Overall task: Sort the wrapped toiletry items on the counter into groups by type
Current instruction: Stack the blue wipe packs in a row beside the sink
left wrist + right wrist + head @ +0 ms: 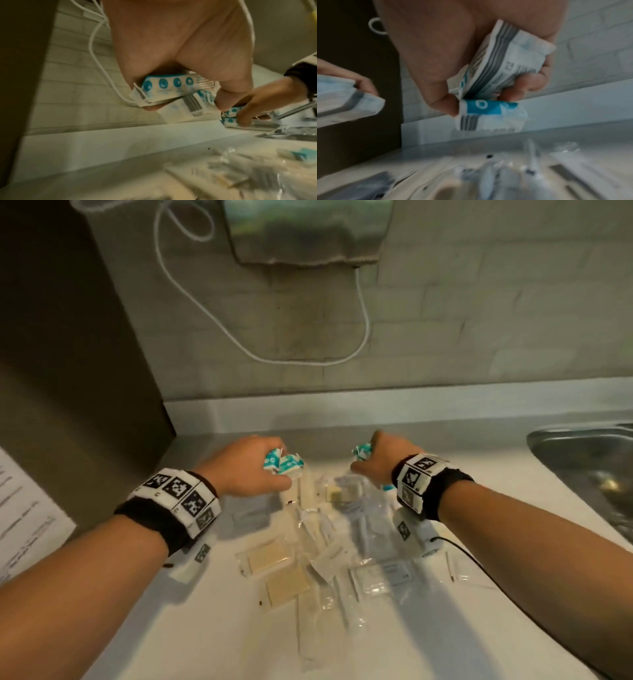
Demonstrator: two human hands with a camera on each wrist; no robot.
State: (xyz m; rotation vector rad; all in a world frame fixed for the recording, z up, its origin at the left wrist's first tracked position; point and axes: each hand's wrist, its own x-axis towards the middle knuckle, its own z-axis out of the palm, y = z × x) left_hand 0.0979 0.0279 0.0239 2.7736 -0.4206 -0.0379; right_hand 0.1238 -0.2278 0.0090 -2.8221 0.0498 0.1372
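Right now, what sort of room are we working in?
Probably a washroom or utility area: a steel sink set into the counter, a tiled wall, and a metal wall-mounted unit, likely a hand dryer.

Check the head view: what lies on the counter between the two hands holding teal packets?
Between the left hand and right hand, the counter is bare at the back; clear-wrapped items lie just nearer the camera.

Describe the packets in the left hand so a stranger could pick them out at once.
Start at the steel sink on the right and look left across the white counter to the far edge of the pile of clear wrappers. There the left hand grips teal-and-white packets. Unlike the clear wrappers, they are opaque, printed with teal circles and a barcode.
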